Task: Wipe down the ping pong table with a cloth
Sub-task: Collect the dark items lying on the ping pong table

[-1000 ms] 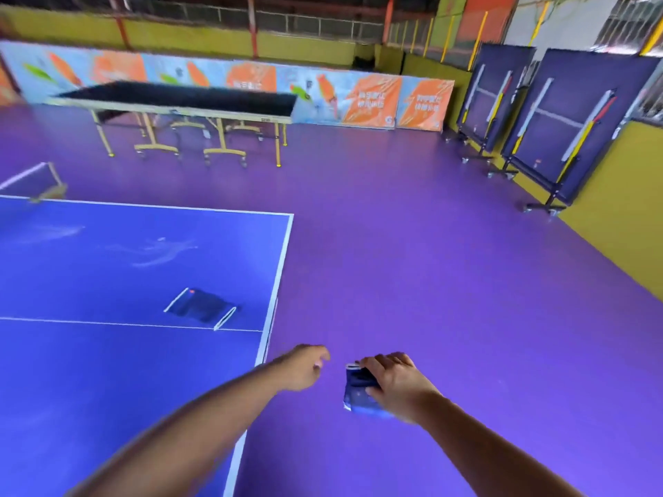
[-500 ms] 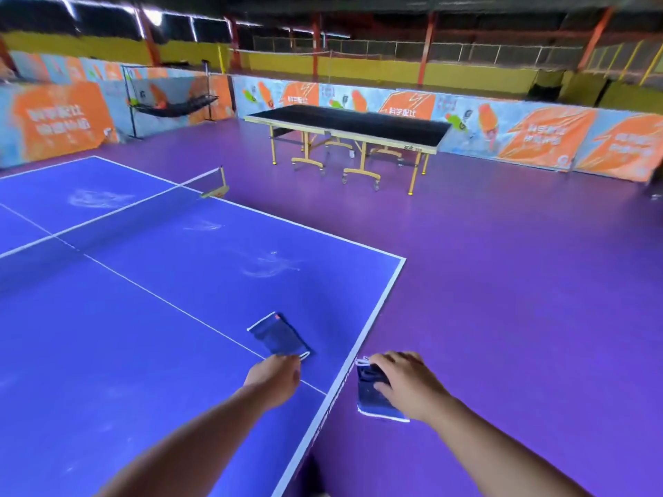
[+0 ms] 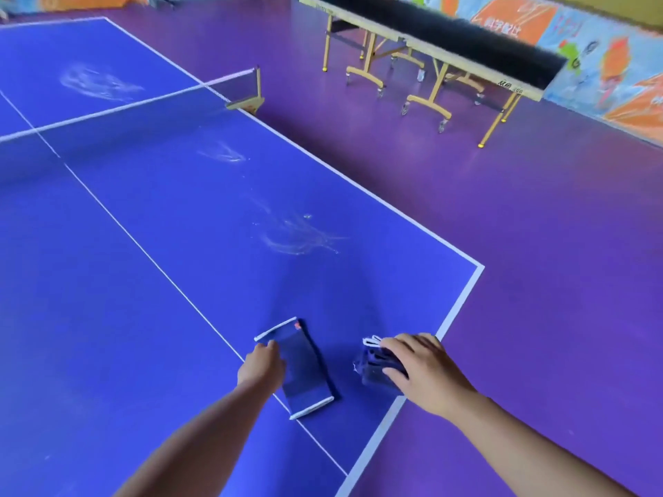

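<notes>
A blue ping pong table (image 3: 150, 267) fills the left of the head view, with white smears (image 3: 297, 234) on its surface. A folded dark blue cloth with white ends (image 3: 305, 371) lies flat near the table's near right corner. My left hand (image 3: 262, 367) rests on that cloth's left edge, fingers curled. My right hand (image 3: 423, 371) grips a second, bunched dark blue cloth (image 3: 373, 367) just above the table's end edge.
The net (image 3: 229, 86) crosses the table at the far left, clamped at the side edge. A second table with yellow legs (image 3: 430, 55) stands across the purple floor (image 3: 538, 263). Painted barrier boards (image 3: 617, 66) line the far wall.
My view has swung left and down onto the table. My left hand has reached the flat cloth and touches it. My right hand has carried the bunched cloth from beside the table to over its corner.
</notes>
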{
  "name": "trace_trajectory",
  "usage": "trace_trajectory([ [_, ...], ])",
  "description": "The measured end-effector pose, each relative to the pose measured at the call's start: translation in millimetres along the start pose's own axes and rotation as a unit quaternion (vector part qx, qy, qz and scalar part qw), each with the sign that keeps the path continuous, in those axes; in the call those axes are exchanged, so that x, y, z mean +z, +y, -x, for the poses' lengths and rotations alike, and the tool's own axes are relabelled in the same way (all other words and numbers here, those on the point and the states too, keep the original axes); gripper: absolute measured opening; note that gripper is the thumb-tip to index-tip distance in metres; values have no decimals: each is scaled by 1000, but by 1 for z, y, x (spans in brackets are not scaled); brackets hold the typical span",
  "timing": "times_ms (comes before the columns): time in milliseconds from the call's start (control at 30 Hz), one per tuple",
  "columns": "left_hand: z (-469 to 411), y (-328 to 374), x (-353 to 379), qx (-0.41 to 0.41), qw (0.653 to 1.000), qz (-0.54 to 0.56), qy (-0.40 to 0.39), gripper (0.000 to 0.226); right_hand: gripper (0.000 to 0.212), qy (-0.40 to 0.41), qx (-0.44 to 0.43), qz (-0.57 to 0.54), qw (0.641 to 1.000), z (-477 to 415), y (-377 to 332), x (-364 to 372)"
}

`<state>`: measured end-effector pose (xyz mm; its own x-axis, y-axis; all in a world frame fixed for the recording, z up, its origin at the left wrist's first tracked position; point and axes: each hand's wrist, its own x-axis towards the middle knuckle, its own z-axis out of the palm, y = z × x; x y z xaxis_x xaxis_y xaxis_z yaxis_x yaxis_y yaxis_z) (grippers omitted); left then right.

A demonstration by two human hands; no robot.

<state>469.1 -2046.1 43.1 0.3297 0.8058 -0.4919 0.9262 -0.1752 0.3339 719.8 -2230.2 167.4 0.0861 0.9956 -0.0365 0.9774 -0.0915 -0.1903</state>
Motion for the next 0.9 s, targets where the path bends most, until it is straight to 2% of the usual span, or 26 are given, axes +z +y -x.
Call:
trace_trajectory([
  [167,-42,-5,27,-91,991,93,-19,41,37,21,-57,9,998,-53,14,14],
  [367,-69,4,46,-164,960,215,67,76,33,18,-133,-11,991,-83,22,27],
  [433,-79,6,52,-190,952,230,73,71,34,10,-146,-17,989,-86,26,28],
  [500,-86,8,56,-195,953,224,65,51,33,4,-160,-21,987,-89,32,28],
  [633,-88,28,52,-125,980,147,51,16,37,-5,-175,-25,984,-94,52,21],
  [767,-78,85,26,-65,965,244,75,24,56,-10,-181,-33,983,-98,80,8],
  [833,-71,121,5,-41,960,266,78,31,55,-31,-188,-54,980,-99,99,-5],
  [900,-66,161,-17,-31,956,283,75,30,52,-59,-194,-85,976,-99,119,-23],
])
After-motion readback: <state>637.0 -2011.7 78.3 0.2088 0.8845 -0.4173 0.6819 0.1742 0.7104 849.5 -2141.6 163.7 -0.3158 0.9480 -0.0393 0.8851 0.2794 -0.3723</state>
